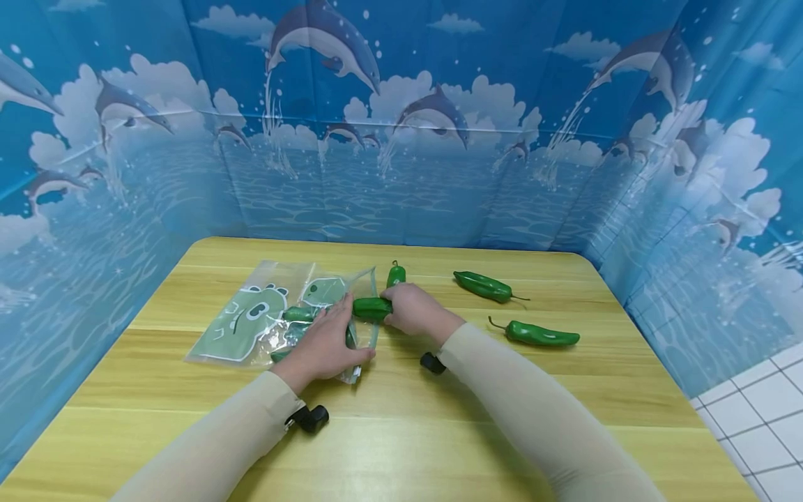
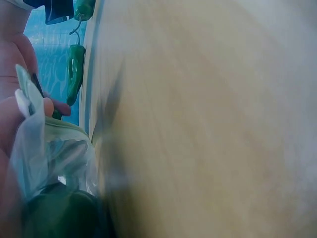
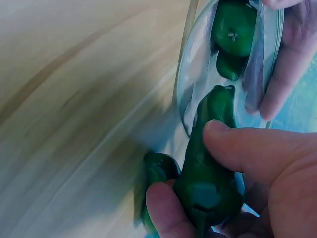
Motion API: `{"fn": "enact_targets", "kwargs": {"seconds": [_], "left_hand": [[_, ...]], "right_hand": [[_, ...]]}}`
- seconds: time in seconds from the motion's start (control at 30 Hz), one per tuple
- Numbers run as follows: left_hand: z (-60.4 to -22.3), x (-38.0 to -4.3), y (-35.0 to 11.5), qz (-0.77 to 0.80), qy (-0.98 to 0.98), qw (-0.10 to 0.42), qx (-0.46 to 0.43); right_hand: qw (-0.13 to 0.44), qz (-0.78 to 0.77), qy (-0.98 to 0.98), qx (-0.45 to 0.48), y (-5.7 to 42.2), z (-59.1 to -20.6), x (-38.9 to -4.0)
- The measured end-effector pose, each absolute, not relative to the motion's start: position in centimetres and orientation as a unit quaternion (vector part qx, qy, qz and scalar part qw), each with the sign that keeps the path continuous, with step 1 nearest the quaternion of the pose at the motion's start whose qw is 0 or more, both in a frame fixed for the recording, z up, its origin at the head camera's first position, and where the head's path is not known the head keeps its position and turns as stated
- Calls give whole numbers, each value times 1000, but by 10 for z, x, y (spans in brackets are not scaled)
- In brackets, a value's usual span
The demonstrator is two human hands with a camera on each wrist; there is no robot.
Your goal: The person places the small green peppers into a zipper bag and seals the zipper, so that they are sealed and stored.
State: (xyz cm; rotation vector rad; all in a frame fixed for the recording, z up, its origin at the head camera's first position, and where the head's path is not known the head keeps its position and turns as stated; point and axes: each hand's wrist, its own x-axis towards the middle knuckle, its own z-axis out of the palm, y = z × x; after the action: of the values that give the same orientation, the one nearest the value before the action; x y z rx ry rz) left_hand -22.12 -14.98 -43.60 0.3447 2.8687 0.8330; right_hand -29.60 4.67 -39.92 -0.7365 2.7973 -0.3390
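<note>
A clear zip bag point(image 1: 221, 340) with a green cartoon face lies flat at the left, its mouth facing right. My left hand point(image 1: 323, 348) holds it at the mouth, thumb spread from the fingers; the rim point(image 3: 181, 79) gapes in the right wrist view. Inside are green peppers point(image 3: 235, 32), partly covered by that hand. My right hand point(image 1: 415, 308) grips a green chili pepper point(image 3: 210, 171) between thumb and fingers, its blunt tip at the bag's mouth. Just beyond the right hand, another green pepper point(image 1: 396, 272) lies on the table, partly hidden.
Two more long green peppers, one farther back point(image 1: 483, 286) and one nearer point(image 1: 542, 335), lie to the right on the wooden table point(image 1: 376, 446). A blue dolphin-print curtain point(image 1: 401, 188) hangs around the table's back and sides. Black cameras point(image 1: 311, 419) sit at both wrists.
</note>
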Motion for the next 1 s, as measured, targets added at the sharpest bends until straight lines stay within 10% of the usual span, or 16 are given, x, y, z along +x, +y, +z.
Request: {"fn": "enact_targets", "kwargs": {"seconds": [1.0], "left_hand": [[-435, -222, -150, 262, 954, 65, 133]], "right_hand": [[158, -170, 939, -253, 36, -407, -301]]}}
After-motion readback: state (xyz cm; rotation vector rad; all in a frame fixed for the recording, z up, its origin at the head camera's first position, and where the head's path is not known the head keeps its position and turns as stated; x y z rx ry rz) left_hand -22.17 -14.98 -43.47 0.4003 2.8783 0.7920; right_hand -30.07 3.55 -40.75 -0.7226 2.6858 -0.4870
